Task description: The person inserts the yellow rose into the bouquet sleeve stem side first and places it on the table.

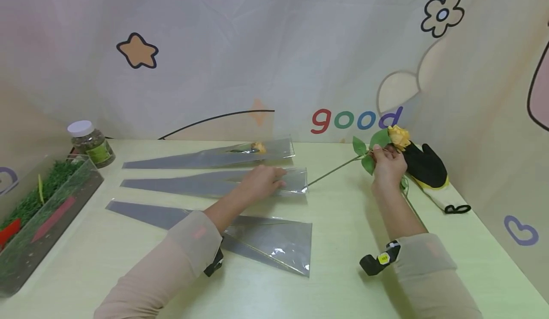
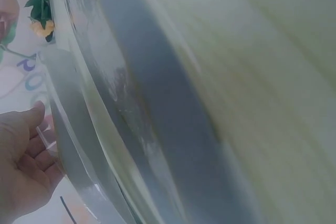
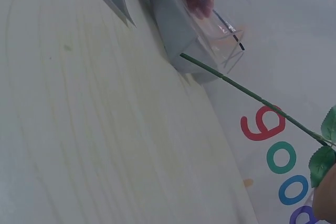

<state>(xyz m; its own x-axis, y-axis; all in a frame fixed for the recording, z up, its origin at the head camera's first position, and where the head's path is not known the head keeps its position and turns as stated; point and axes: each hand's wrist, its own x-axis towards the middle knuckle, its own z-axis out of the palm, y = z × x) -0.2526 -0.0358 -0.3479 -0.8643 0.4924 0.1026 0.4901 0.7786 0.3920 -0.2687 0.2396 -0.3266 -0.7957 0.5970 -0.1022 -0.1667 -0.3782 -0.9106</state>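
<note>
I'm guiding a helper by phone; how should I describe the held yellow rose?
Behind the pale table, find the multicoloured word "good" on the pale fabric backdrop. Below its end, the right hand grips a long-stemmed yellow rose. While another yellow rose lies inside the farthest clear-and-grey plastic sleeve, this one alone is held.

Soft light is bathing the table (image 1: 339, 233), the right arm (image 1: 399, 214) is casting faint shadow, the front wrapper (image 1: 274, 245) is glinting; the left wrist view is blurring.

a small craft corner, by the look of it: a printed cloth backdrop (image 1: 223, 76) hangs beyond the left grip (image 1: 259, 183), and beneath that grip a pale surface (image 1: 334, 252) bears flower sleeves (image 1: 279, 242).
</note>
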